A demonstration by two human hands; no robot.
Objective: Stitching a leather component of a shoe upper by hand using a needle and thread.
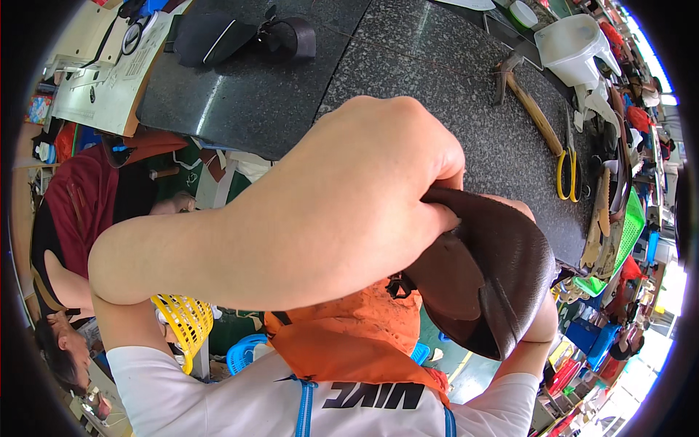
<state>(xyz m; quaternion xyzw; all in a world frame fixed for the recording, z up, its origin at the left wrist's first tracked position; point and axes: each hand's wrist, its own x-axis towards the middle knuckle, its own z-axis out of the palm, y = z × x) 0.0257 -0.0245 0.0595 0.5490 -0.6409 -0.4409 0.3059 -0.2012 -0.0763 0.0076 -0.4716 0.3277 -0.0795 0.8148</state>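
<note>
In front of my chest I hold a dark brown leather piece (518, 255), curved and folded, with a smooth lighter brown patch (448, 280) on it. My left hand (419, 156) reaches across from the left and pinches its upper edge between thumb and fingers. On the far right side of the leather is my right hand (518, 207); mostly the back of it shows above the edge, and its fingers are hidden behind the piece. A small black fitting (398, 286) sits at the leather's left edge, partly covered by my left forearm.
On the dark stone tabletop (408, 65) lie a hammer (535, 113), yellow-handled scissors (570, 171) and a black and brown leather item (218, 40). A white plastic jug (571, 51) stands far right. At left sits another person (80, 204), near a yellow basket (186, 324).
</note>
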